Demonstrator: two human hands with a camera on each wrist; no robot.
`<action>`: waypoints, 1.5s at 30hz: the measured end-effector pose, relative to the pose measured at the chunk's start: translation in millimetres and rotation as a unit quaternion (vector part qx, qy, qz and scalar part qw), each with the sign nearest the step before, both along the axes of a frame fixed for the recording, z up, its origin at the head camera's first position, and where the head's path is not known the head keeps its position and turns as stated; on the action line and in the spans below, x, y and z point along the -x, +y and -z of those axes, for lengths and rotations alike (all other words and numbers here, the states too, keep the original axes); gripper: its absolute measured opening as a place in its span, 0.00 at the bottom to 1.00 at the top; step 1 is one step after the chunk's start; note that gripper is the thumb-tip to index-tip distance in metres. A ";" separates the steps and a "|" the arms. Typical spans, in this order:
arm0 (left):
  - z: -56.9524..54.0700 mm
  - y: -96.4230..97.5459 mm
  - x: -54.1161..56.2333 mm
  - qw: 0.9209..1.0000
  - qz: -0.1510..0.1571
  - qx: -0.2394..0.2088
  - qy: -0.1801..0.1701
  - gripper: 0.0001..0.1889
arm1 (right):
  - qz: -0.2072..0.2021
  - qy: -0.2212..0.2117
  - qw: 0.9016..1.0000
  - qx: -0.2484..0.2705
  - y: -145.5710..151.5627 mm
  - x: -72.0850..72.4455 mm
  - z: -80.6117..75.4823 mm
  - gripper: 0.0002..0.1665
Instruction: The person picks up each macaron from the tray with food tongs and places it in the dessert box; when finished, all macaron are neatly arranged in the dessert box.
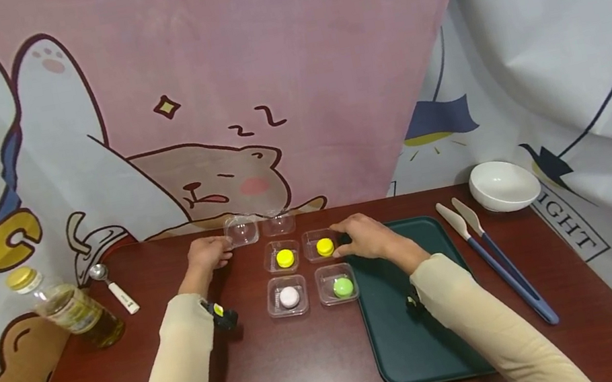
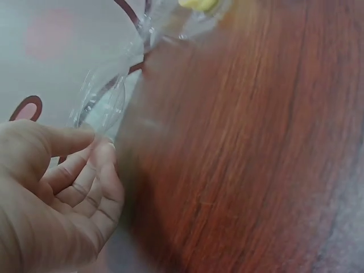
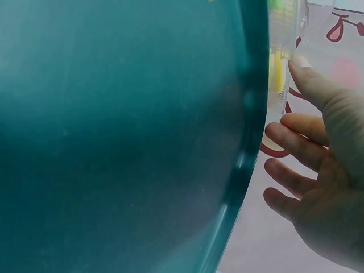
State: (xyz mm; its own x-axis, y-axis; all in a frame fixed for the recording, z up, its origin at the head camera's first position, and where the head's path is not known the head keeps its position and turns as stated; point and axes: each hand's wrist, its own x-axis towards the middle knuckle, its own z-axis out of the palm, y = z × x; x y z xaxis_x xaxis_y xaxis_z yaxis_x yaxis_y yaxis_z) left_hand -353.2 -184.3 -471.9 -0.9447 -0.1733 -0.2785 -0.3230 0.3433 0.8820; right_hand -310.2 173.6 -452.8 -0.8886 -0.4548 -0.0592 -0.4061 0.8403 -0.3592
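Observation:
My left hand (image 1: 209,254) pinches the edge of a clear plastic lid (image 1: 241,231) at the table's back. In the left wrist view, thumb and fingertips meet at the edge of that lid (image 2: 108,105). At the right side of a clear plastic box (image 1: 311,256) is my right hand (image 1: 368,237), its thumb and fingers spread apart along the wall. A small round yellow piece (image 1: 325,247) lies inside this box. To its left, another clear box (image 1: 270,267) holds a second yellow piece (image 1: 285,259). Nearer boxes contain a white piece (image 1: 289,297) and a green piece (image 1: 343,287).
A second clear lid (image 1: 278,224) stands at the back. The dark green tray (image 1: 420,348) lies under my right forearm. Blue-handled tongs (image 1: 507,271) and a white bowl (image 1: 504,184) are farther right. On the left are an oil bottle (image 1: 72,311) and a measuring spoon (image 1: 118,292).

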 end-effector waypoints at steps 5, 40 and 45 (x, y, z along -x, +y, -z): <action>-8.7 5.5 -4.9 0.998 0.002 -0.064 0.009 0.18 | 0.001 0.001 1.000 0.003 2.5 -0.7 -0.1 0.41; -55.9 105.3 -34.8 0.983 0.106 -0.142 0.052 0.15 | 0.009 0.058 0.996 0.073 10.1 0.7 -7.5 0.37; -55.2 116.5 -36.5 0.981 0.110 -0.149 0.063 0.12 | 0.044 0.022 0.985 0.168 9.4 -0.3 -17.5 0.34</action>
State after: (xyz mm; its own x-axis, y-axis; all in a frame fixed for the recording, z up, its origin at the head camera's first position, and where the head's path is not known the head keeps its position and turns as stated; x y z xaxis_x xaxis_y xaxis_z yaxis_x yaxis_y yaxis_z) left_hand -316.6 -67.7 -416.7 -0.9801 0.1100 -0.1653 -0.1528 0.1142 0.9816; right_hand -309.9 183.0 -435.3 -0.9241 -0.3623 0.1215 -0.3581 0.7101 -0.6062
